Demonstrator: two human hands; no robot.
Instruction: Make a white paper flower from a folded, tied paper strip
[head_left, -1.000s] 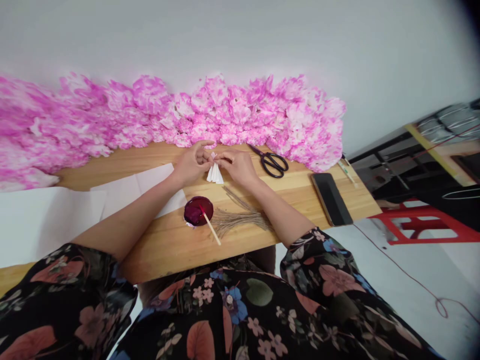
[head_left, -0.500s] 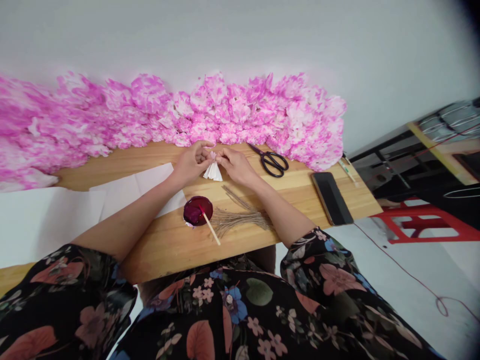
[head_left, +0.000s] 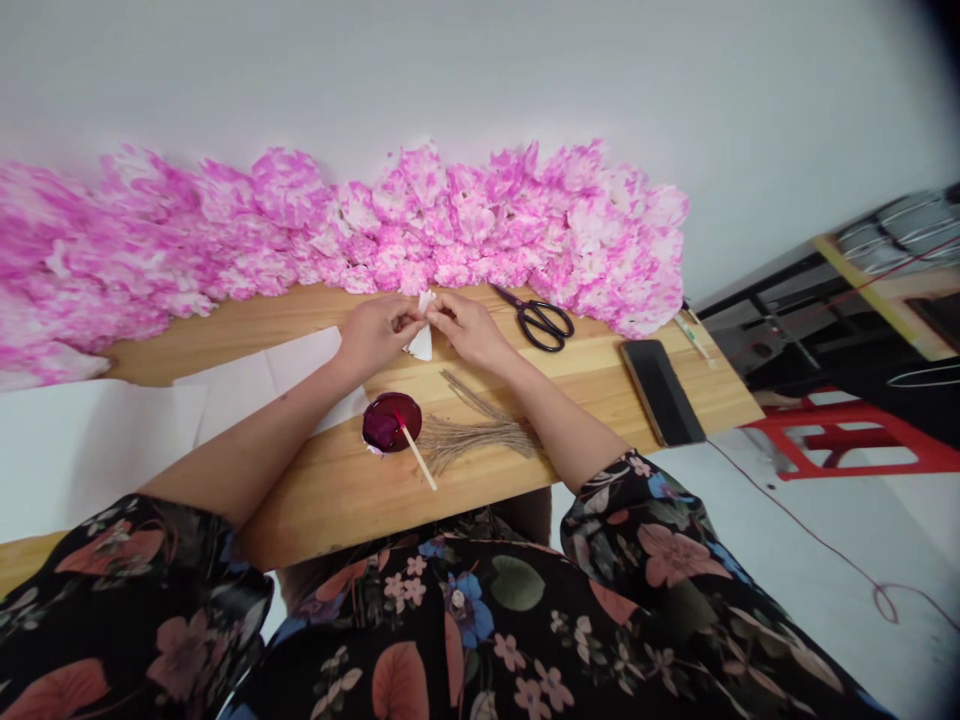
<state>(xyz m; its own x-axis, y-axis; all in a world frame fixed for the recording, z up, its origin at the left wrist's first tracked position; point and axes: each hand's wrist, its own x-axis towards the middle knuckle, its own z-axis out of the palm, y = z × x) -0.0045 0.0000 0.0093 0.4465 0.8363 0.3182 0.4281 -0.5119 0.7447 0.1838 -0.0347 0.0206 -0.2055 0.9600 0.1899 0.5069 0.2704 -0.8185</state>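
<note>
Between my two hands is a piece of pleated white paper (head_left: 421, 345), pinched at its middle so that it fans out above and below the fingers. My left hand (head_left: 379, 330) grips it from the left, fingers curled. From the right, my right hand (head_left: 466, 328) closes thumb and fingertips on the same paper. Nearer to me stands a small dish of dark red liquid (head_left: 391, 408), with a pale wooden stick (head_left: 420, 460) resting in it. Thin brown wires or stems (head_left: 484, 437) lie beside the dish, under my right forearm.
Pink and white paper flowers (head_left: 420, 220) are heaped along the wall. Black-handled scissors (head_left: 544, 325) lie right of my hands. A phone (head_left: 662, 392) rests near the table's right end. White paper sheets (head_left: 97, 440) cover the left side. A red plastic stool (head_left: 847, 440) stands beyond the table.
My hands have shifted their hold on the pleated paper, and its upper end now shows above my fingers. The lower fan looks narrower. The view has moved slightly.
</note>
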